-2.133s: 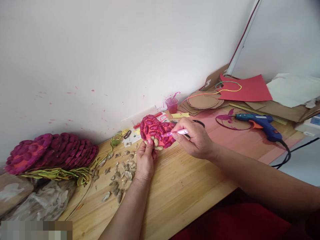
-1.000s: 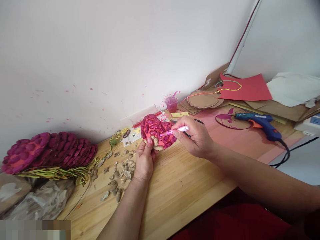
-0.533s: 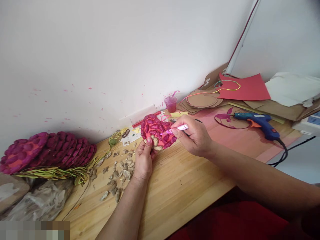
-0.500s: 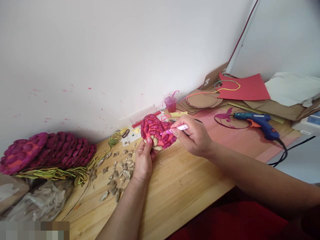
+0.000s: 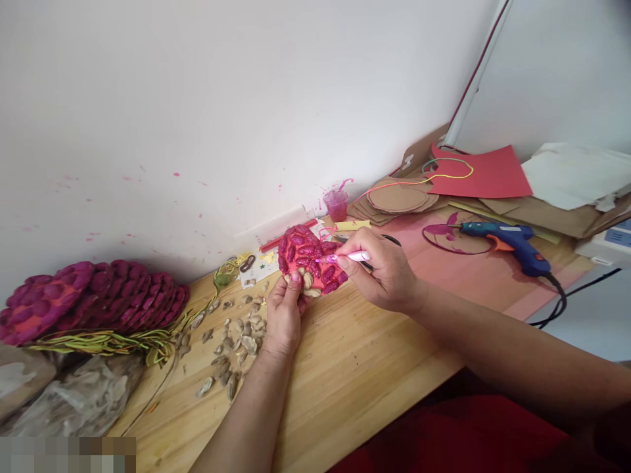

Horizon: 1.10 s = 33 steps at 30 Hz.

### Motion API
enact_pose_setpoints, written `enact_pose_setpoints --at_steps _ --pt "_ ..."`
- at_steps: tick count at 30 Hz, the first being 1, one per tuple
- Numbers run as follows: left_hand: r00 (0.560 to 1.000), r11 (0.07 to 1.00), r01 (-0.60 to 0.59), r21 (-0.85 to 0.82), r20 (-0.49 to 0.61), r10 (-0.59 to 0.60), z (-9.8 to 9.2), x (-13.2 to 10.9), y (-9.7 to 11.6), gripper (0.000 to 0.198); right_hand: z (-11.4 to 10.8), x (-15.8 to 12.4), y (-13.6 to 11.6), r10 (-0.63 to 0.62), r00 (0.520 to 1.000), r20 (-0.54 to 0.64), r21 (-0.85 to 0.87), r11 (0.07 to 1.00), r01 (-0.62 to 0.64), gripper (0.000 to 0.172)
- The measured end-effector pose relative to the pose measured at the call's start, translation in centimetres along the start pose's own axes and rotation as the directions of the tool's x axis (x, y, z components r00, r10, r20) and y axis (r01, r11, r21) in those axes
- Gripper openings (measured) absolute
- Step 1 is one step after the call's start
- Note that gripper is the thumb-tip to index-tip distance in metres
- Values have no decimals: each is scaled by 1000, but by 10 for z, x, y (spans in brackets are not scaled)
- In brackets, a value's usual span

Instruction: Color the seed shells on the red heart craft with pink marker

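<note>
My left hand (image 5: 284, 318) pinches the peanut-shell disc (image 5: 296, 240) by its edge, my right hand (image 5: 387, 274) a white-handled brush (image 5: 361, 256). I have room across the tabletop (image 5: 355, 378) to its near edge.

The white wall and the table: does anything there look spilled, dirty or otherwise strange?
Yes. Pink spots are scattered over the wall, near the cup and farther left; they look like stray paint on a white surface. Also, peanut shells lie loose on the table beside the left hand, not gathered in any container.
</note>
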<state>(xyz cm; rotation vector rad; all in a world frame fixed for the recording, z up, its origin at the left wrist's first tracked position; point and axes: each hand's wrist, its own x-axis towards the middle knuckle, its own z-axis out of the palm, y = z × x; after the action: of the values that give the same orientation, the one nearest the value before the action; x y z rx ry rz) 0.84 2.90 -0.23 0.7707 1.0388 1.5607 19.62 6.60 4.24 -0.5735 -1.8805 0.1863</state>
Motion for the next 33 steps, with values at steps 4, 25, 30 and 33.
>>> enact_pose_setpoints --at_steps 4,25,30,33 --pt "1000 1000 1 2 -19 -1 -2 0 -1 47 0 -1 0 22 1000 4 1 1000 -22 6" --pt "1000 1000 -7 -1 10 7 2 -1 1 47 -1 0 -5 65 997 -36 38 997 -64 7" --pt "999 1000 -2 13 33 1 5 -4 4 47 0 1 -2 62 998 3 33 998 -62 7" --pt "999 999 -18 42 41 16 6 -5 3 45 -1 1 -2 71 997 -1 24 997 -71 8"
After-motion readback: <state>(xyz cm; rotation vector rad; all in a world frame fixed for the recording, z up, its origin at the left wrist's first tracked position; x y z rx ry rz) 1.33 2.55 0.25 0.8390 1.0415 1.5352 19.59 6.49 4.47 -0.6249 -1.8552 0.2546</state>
